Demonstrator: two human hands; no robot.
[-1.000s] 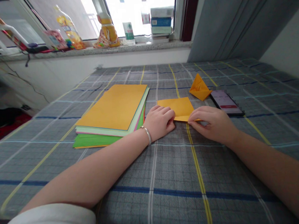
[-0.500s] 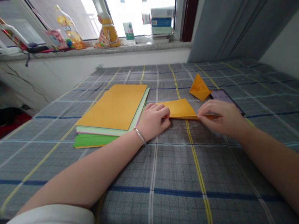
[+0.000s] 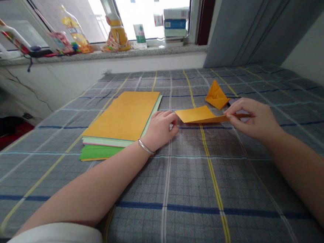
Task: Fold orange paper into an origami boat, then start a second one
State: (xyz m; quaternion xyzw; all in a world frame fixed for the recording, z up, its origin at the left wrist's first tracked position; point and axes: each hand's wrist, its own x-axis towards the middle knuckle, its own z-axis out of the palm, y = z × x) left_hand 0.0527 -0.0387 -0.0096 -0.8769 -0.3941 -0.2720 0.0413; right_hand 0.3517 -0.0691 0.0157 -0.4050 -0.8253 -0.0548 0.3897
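My right hand pinches the right end of a folded orange sheet of paper between thumb and fingers. The sheet's right part is a narrow folded strip, and its wider left part extends over the tablecloth, slightly raised. My left hand is curled beside the sheet's left edge, a small gap apart from it, with nothing visible in its fingers. Behind the sheet stands an orange folded paper shape with a pointed top. Left of my left hand lies a stack of coloured paper, orange on top.
A phone lies partly hidden behind my right hand. The table wears a grey checked cloth. On the windowsill beyond are bottles, a tube and stacked boxes. A grey curtain hangs at the right.
My right hand has moved right and slightly up, carrying the folded sheet with it. My left hand has let go of the sheet's left end and shifted a little left.
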